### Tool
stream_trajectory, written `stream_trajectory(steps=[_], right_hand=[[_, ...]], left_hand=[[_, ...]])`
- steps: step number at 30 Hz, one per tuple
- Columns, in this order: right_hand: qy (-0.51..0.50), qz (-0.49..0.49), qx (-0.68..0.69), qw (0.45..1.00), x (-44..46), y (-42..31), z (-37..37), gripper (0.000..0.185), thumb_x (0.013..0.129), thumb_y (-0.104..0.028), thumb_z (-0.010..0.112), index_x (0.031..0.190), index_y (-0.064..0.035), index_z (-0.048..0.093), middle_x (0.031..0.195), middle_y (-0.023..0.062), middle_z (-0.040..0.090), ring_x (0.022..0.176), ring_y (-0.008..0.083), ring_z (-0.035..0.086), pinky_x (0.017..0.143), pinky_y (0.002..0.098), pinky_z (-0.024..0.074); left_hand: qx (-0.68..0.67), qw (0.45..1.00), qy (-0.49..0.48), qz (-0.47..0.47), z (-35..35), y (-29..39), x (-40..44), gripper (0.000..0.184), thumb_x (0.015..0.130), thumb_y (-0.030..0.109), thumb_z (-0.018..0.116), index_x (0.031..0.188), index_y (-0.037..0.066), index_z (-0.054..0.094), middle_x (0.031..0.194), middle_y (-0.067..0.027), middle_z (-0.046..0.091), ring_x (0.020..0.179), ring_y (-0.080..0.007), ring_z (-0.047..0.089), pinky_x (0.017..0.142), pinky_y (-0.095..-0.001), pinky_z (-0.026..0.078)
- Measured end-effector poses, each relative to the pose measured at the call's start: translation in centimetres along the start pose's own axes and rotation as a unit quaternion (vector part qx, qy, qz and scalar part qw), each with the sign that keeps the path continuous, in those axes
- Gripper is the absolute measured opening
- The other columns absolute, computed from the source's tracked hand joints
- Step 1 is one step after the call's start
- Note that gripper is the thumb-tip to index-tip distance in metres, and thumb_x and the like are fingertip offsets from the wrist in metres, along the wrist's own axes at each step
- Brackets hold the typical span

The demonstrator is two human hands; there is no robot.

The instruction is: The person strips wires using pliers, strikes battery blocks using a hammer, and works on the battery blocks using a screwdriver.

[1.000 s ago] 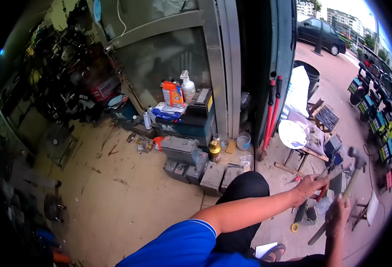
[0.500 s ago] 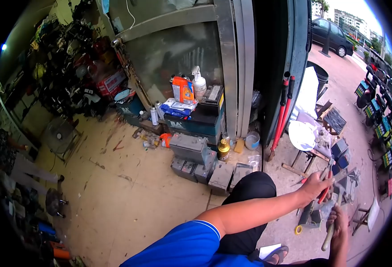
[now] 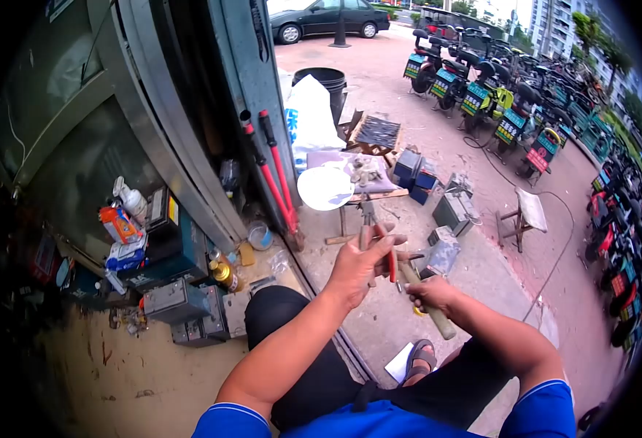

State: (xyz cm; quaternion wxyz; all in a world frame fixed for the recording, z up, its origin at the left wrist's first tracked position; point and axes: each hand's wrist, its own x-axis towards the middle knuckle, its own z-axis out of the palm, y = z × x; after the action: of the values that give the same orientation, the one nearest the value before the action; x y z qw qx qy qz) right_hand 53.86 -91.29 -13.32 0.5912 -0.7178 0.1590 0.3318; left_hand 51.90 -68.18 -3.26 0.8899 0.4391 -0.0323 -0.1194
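Near the middle, my left hand is closed round red-handled pliers, whose metal jaws point up and away. A grey, flat piece beside the pliers is too small to make out clearly. My right hand is wrapped round the wooden handle of a hammer; the hammer's head is hidden near my left hand. Both hands are close together above the concrete floor, in front of my knees. Just beyond them lies a grey battery.
Long red-handled cutters lean on the door frame. Ahead are a low table with a white round plate, more batteries and a folding stool. Batteries and bottles stand at left. Parked scooters line the right.
The view has swung right, toward the outdoor pavement. The hammer was raised with its head visible a second ago; it is now lower, its handle angled down. Both hands still hold their tools.
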Motion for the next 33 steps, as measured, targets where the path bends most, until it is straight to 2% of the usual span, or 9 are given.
stream_trajectory(steps=[9,12,14,16,18,22,26,28,33], right_hand=[[0.045,0.047,-0.038,0.997,11.6,10.6,2.3,0.019,0.095,-0.016,0.067,0.084,-0.001,0.065,0.071,0.0089,0.066,0.053,0.0197,0.061,0.048,0.0352,0.0517],[-0.043,-0.07,-0.152,0.985,15.8,17.3,1.3,0.024,0.087,-0.01,0.061,0.11,-0.0072,0.067,0.097,0.0173,0.069,0.079,0.0288,0.07,0.062,0.0426,0.0572],[0.021,-0.174,-0.612,0.771,17.0,17.5,0.5,0.051,0.083,-0.027,0.069,0.129,-0.0045,0.066,0.115,0.0252,0.07,0.098,0.0363,0.07,0.089,0.0428,0.0556],[0.067,-0.197,-0.489,0.847,17.0,11.7,0.9,0.041,0.093,-0.032,0.065,0.124,-0.0051,0.069,0.114,0.0201,0.073,0.096,0.0356,0.073,0.085,0.0446,0.0577],[-0.054,-0.044,0.031,0.997,16.6,5.2,2.2,0.038,0.1,-0.042,0.057,0.118,-0.0091,0.064,0.091,0.0097,0.07,0.073,0.0232,0.068,0.069,0.0408,0.0577],[-0.271,-0.13,0.181,0.936,3.4,-9.1,9.6,0.064,0.102,-0.066,0.037,0.126,-0.0113,0.061,0.101,0.0097,0.075,0.081,0.0245,0.074,0.07,0.0389,0.0636],[-0.236,-0.312,0.093,0.916,-0.7,-12.9,12.4,0.041,0.107,-0.047,0.048,0.109,-0.0094,0.063,0.056,-0.0042,0.044,0.04,0.0061,0.035,0.037,0.0225,0.0234],[-0.236,-0.324,0.083,0.912,-1.3,-13.6,13.7,0.036,0.107,-0.04,0.051,0.109,-0.0068,0.063,0.058,-0.0078,0.04,0.042,0.0027,0.033,0.038,0.02,0.0239],[-0.242,-0.229,0.236,0.913,1.0,-12.6,17.4,0.032,0.107,-0.037,0.051,0.113,-0.0084,0.063,0.063,-0.0099,0.042,0.046,-0.0002,0.033,0.039,0.0158,0.0241]], left_hand=[[0.02,0.999,0.016,-0.021,-0.4,-0.5,-0.5,0.039,0.1,0.024,0.066,0.129,0.001,0.054,0.116,-0.012,0.068,0.099,-0.0223,0.071,0.089,-0.0395,0.059],[0.285,0.958,0.042,0.012,-1.8,-0.7,-0.1,0.042,0.1,0.042,0.064,0.112,0.002,0.067,0.103,-0.0092,0.07,0.094,-0.0148,0.07,0.082,-0.0309,0.057],[0.168,0.986,-0.002,-0.008,-3.4,-1.6,0.5,0.044,0.102,0.045,0.059,0.107,0.002,0.068,0.094,-0.0044,0.071,0.083,-0.0113,0.067,0.077,-0.028,0.055],[0.189,0.978,0.075,0.048,-3.4,-2.2,0.8,0.045,0.102,0.047,0.059,0.108,0.004,0.067,0.093,-0.0027,0.069,0.084,-0.0096,0.064,0.075,-0.027,0.052],[0.229,0.963,0.106,0.098,-3.7,-1.5,0.7,0.044,0.102,0.047,0.059,0.109,0.004,0.067,0.093,-0.001,0.068,0.087,-0.009,0.062,0.076,-0.0278,0.051],[0.322,0.915,0.154,0.188,-5.5,-0.3,0.4,0.043,0.103,0.043,0.059,0.108,0.001,0.066,0.091,-0.0057,0.067,0.089,-0.014,0.062,0.078,-0.033,0.05],[0.412,0.819,0.271,0.293,-8.7,0.9,0.0,0.039,0.103,0.037,0.058,0.107,-0.001,0.064,0.088,-0.0117,0.069,0.085,-0.0226,0.068,0.074,-0.0369,0.051],[0.419,0.797,0.3,0.317,-10.3,0.8,-0.3,0.037,0.104,0.035,0.057,0.107,-0.001,0.063,0.089,-0.0109,0.071,0.079,-0.022,0.069,0.068,-0.0365,0.052],[0.262,0.882,0.335,0.203,-11.9,0.3,-1.7,0.031,0.107,0.031,0.05,0.111,0.003,0.062,0.075,-0.0015,0.057,0.057,-0.0117,0.054,0.05,-0.0318,0.045]])
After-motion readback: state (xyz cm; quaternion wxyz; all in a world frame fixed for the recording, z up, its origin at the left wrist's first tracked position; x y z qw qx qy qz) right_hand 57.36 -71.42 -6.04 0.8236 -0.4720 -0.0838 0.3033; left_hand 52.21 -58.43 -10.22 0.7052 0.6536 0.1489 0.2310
